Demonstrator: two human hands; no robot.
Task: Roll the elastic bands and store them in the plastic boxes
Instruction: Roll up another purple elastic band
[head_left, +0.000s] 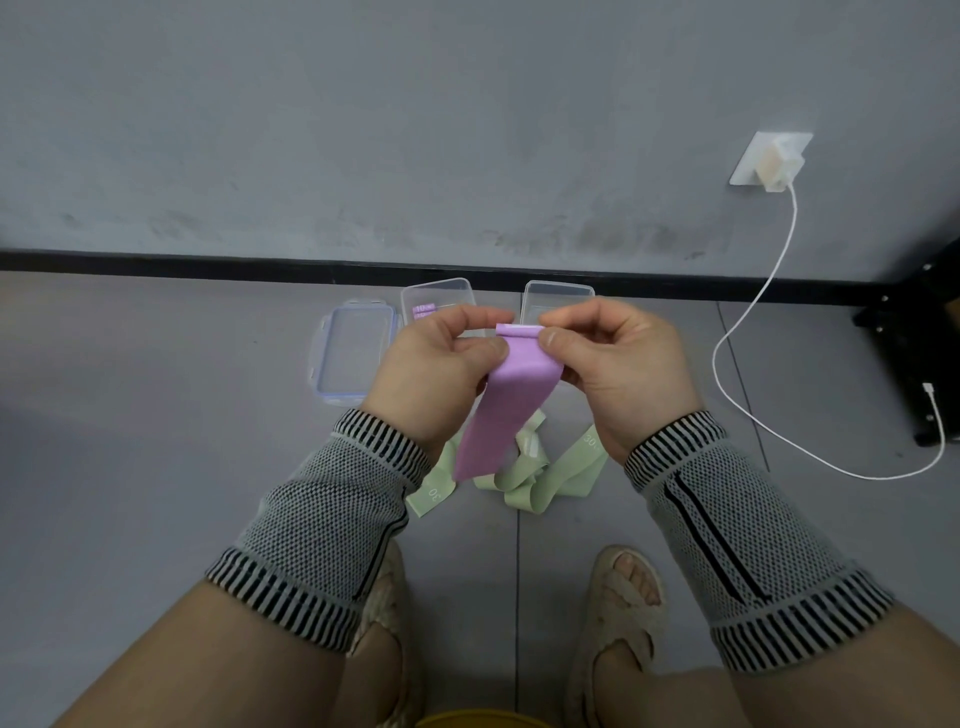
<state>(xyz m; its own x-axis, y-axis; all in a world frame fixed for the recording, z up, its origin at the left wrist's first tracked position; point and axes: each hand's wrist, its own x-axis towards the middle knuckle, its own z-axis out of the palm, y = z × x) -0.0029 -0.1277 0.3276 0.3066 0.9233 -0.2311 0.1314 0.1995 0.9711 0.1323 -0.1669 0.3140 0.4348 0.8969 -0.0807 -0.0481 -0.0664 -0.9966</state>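
While both hands (441, 364) (618, 358) pinch the smooth purple band's (504, 400) rolled top, I see matte grey floor (156, 415) below.

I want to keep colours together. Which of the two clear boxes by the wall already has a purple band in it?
The left box, beside the loose lid, shows a purple roll inside. The right box shows nothing purple, though the hands partly hide it.

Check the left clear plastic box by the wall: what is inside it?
Inside the left plastic box a purple item, apparently a band, lies at its left side. The left hand covers the box's near part, so anything else inside is hidden.
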